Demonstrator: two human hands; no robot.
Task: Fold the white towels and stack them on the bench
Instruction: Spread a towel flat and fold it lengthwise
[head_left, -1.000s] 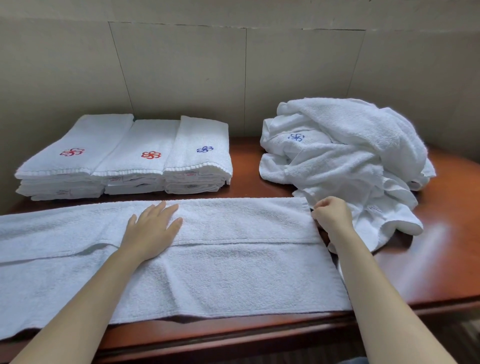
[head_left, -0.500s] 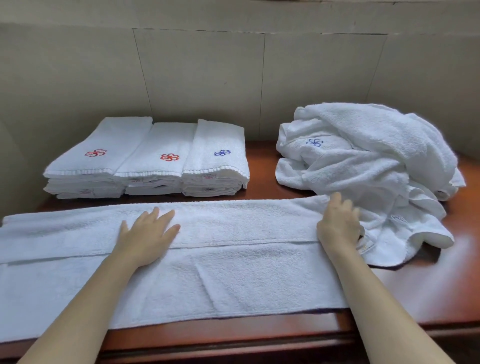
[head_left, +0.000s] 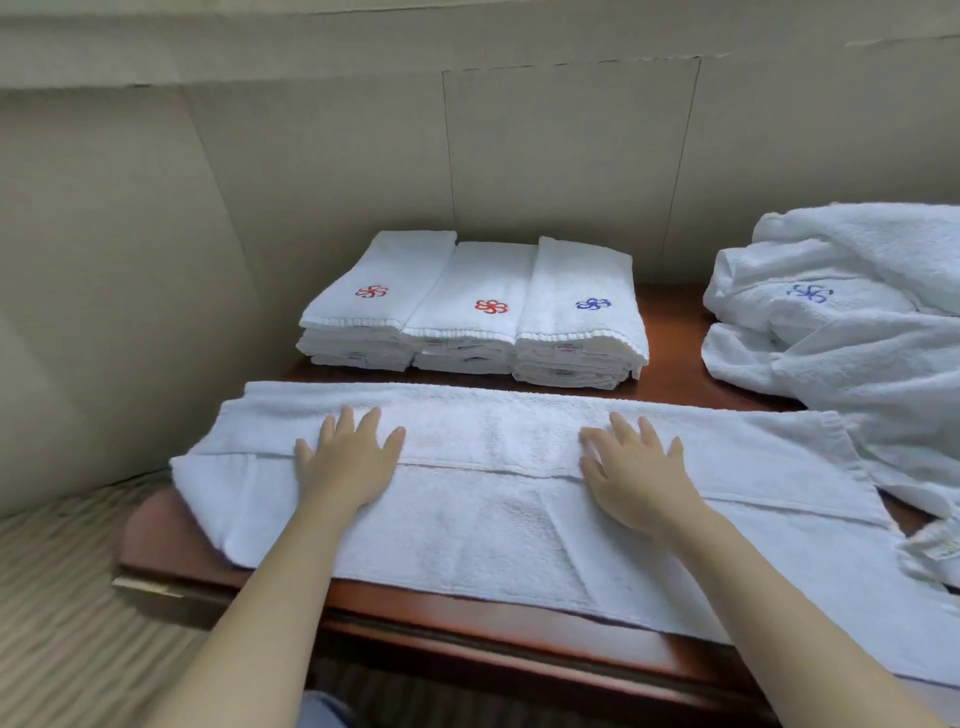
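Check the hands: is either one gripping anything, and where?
Nothing is gripped. Left hand and right hand both lie flat, fingers straight, on the spread towel, across its lengthwise fold edge near the middle.

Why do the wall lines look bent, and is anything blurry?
Head view: the wide-angle lens bows the wall seams and tilts the bench; soft, even light, with no hard shadows; slight blur on the right hand and the unfolded pile; the folded stacks look sharper.
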